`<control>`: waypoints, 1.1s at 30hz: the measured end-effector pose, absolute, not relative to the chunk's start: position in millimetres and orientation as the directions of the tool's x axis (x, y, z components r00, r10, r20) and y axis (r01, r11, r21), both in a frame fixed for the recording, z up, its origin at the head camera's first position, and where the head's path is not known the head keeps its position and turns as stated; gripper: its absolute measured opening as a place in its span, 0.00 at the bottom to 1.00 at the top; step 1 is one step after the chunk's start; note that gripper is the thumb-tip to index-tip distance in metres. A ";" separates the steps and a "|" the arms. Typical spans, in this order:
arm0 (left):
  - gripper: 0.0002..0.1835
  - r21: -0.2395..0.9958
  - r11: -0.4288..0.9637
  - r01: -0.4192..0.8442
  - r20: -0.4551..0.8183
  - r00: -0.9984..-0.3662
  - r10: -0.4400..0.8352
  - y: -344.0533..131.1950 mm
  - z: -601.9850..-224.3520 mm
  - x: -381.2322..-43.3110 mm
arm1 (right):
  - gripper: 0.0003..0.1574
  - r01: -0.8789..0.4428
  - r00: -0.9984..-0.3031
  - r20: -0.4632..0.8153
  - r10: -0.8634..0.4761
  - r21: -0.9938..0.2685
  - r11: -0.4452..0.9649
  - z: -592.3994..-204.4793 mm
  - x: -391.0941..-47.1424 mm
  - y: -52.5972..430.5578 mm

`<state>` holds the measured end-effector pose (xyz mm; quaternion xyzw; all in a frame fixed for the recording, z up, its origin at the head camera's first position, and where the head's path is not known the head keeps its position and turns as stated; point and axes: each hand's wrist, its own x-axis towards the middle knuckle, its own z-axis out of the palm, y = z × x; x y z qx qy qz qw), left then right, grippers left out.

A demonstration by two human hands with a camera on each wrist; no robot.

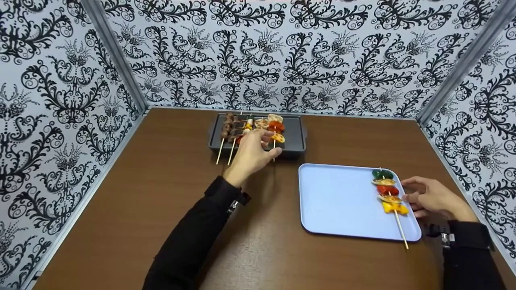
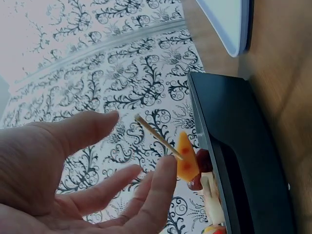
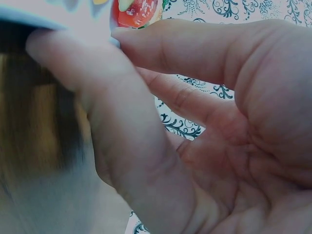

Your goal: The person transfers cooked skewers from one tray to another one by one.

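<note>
My left hand reaches over the front of a dark grill pan, thumb and fingers spread apart. Between them stands the wooden stick of a skewer with orange and red pieces; in the left wrist view a gap separates the thumb from this stick. At the right, my right hand grips the edge of a pale blue tray, digits at its rim in the right wrist view. Beside that hand lies a skewer of green, red and yellow pieces on the tray, its stick overhanging the front edge.
Several more skewers lie in the pan, including one of brown balls at its left side; my left hand partly covers others. Pan and tray stand on a brown wooden table. Patterned walls enclose the back and both sides.
</note>
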<state>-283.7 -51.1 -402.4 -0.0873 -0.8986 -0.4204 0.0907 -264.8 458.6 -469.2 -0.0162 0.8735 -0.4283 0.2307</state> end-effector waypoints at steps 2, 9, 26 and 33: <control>0.28 0.746 0.639 0.187 0.189 -0.980 0.066 -52.3 -401.3 -287.1 | 0.38 0.164 -0.895 -0.383 -0.228 -0.759 0.630 -469.1 -264.6 458.4; 0.26 0.810 0.582 0.076 0.056 -0.997 0.052 -52.7 -401.6 -293.2 | 0.39 0.169 -0.896 -0.385 -0.219 -0.755 0.633 -468.4 -264.5 458.4; 0.22 0.956 0.284 -0.079 -0.114 -0.987 0.109 -48.7 -410.1 -305.0 | 0.39 0.188 -0.895 -0.395 -0.206 -0.755 0.628 -470.1 -264.2 458.5; 0.24 0.968 0.217 -0.129 -0.163 -0.976 0.147 -48.8 -410.5 -307.8 | 0.39 0.186 -0.891 -0.400 -0.215 -0.754 0.630 -469.2 -264.5 457.9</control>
